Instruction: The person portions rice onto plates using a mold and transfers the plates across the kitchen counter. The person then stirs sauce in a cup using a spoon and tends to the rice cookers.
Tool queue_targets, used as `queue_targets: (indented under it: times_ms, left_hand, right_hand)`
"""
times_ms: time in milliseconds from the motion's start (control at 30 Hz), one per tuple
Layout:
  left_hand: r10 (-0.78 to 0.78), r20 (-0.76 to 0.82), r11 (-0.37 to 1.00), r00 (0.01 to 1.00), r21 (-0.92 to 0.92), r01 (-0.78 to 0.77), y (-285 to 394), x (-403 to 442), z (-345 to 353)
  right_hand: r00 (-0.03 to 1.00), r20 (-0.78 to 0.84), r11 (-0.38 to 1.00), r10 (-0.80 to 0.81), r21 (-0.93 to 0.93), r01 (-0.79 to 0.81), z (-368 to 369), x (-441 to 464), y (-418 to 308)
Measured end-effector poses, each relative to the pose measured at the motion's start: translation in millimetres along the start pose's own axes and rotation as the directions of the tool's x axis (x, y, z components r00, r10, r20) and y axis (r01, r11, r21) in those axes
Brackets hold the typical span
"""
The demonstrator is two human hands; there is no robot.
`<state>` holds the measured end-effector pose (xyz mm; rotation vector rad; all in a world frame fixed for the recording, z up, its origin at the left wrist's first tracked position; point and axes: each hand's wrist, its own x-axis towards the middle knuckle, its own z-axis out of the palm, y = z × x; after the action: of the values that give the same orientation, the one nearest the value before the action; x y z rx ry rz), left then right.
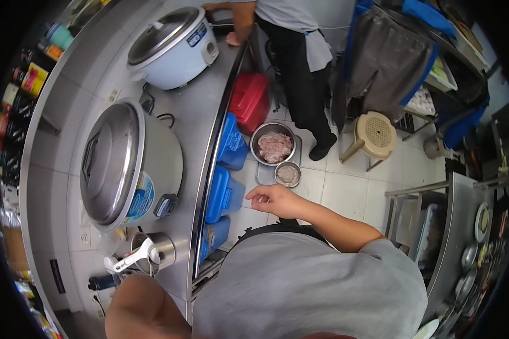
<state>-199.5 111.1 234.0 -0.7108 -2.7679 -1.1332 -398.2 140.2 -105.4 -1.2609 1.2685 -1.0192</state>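
My right hand [272, 201] hangs in front of my body with its fingers loosely bent and apart, and I see nothing in it. Beyond it on the floor are a large steel bowl [255, 153] of pale pink raw meat [275, 147] and a smaller round metal container [288, 174] with a greyish content. Only part of my left arm [147, 305] shows, at the lower left; the hand itself is outside the picture. Near that arm, on the steel counter [178, 226], a white-handled utensil [133, 255] lies across a metal pot [163, 251].
Two big rice cookers [161, 152] [178, 56] stand on the counter. Below are blue bins [220, 195] and a red bin [250, 101]. Another person [300, 68] stands at the counter's far end. A beige stool [374, 133] stands to the right, near a steel shelf table [452, 226].
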Motion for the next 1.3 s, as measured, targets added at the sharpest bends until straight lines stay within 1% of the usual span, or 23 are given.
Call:
queue_targets:
  times_ms: [33,133,167,233,333,400,433,467,500,567,633,700,767,800,833,900,933,1033,1133,1167,1200,1267,1300]
  left_hand:
    - [-0.142,0.018,0.975,0.99,0.174,0.136,-3,12,-4]
    - [-0.219,-0.357,0.746,0.908,0.539,0.391,4,27,26]
    - [-0.253,-0.29,0.67,0.923,0.636,0.383,14,25,19]
    - [-0.091,-0.331,0.563,0.939,0.761,0.323,14,-3,18]
    - [0.149,-0.318,0.338,0.936,0.906,0.254,12,-48,12]
    - [-0.006,-0.368,0.354,0.93,0.869,0.346,22,-48,20]
    - [-0.236,-0.398,0.429,0.887,0.776,0.462,30,-13,27]
    - [-0.455,-0.382,0.471,0.804,0.663,0.582,35,6,26]
    - [-0.436,-0.168,0.519,0.884,0.755,0.4,34,-6,14]
    - [-0.161,-0.274,0.303,0.948,0.9,0.312,46,-71,10]
    - [0.04,-0.375,0.302,0.926,0.888,0.346,45,-105,13]
    - [0.105,-0.551,0.536,0.828,0.733,0.419,27,-126,20]
    - [0.067,-0.746,0.736,0.662,0.485,0.472,-14,-113,36]
    - [-0.14,-0.812,0.769,0.567,0.272,0.579,-33,-112,49]
    - [-0.291,-0.772,0.773,0.566,0.159,0.614,-55,-122,60]
    - [-0.497,-0.668,0.806,0.553,-0.12,0.579,-88,-147,91]
    - [-0.579,-0.615,0.788,0.535,-0.254,0.56,-100,-158,106]
    - [-0.733,-0.549,0.68,0.402,-0.597,0.426,-113,-172,135]
    - [-0.757,-0.523,0.648,0.391,-0.681,0.341,-146,-184,155]
    - [-0.802,-0.47,0.594,0.37,-0.692,0.41,-167,-190,164]
    - [-0.844,-0.413,0.534,0.342,-0.7,0.475,-189,-200,179]
    - [-0.902,-0.362,0.42,0.235,-0.608,0.674,-231,-227,219]
    - [-0.917,-0.347,0.367,0.198,-0.539,0.758,-250,-243,244]
  right_hand:
    - [1.0,0.009,1.0,0.029,-0.012,-0.029,-2,-2,-2]
    - [0.996,0.035,0.997,0.077,-0.034,-0.076,-1,-1,-3]
    - [0.996,0.04,0.996,0.084,-0.038,-0.082,0,0,-3]
    - [0.997,0.044,0.997,0.066,-0.031,-0.065,4,4,-3]
    - [0.997,0.057,0.998,0.052,-0.04,-0.049,9,11,-7]
    - [0.996,0.078,0.998,0.044,-0.04,-0.041,14,17,-9]
    - [0.995,0.088,0.999,0.042,-0.032,-0.039,17,20,-6]
    - [0.994,0.096,0.999,0.043,-0.022,-0.041,22,22,-3]
    - [0.994,0.1,0.999,0.039,-0.023,-0.037,28,24,2]
    - [0.997,0.076,0.999,0.032,-0.019,-0.03,36,27,8]
    - [0.996,0.065,0.996,0.062,-0.069,-0.058,45,27,2]
    - [0.998,0.032,0.995,0.058,-0.084,-0.055,56,29,-3]
    - [0.999,-0.02,0.997,0.03,-0.075,-0.032,70,24,2]
    - [0.998,-0.031,0.996,0.048,-0.074,-0.05,73,22,1]
    - [0.997,-0.039,0.995,0.068,-0.072,-0.071,77,19,0]
    - [0.995,-0.074,0.996,0.067,-0.055,-0.071,82,13,9]
    - [0.991,-0.113,0.995,0.076,-0.06,-0.084,84,13,18]
    - [0.975,-0.197,0.99,0.102,-0.078,-0.12,85,8,30]
    - [0.964,-0.189,0.982,0.187,0.023,-0.186,81,10,59]
    - [0.955,-0.188,0.972,0.23,0.008,-0.233,79,12,75]
    - [0.938,-0.18,0.94,0.296,-0.118,-0.319,78,12,98]
    - [0.898,-0.21,0.817,0.387,-0.373,-0.439,67,10,158]
    - [0.919,-0.215,0.723,0.331,-0.568,-0.393,61,-1,201]
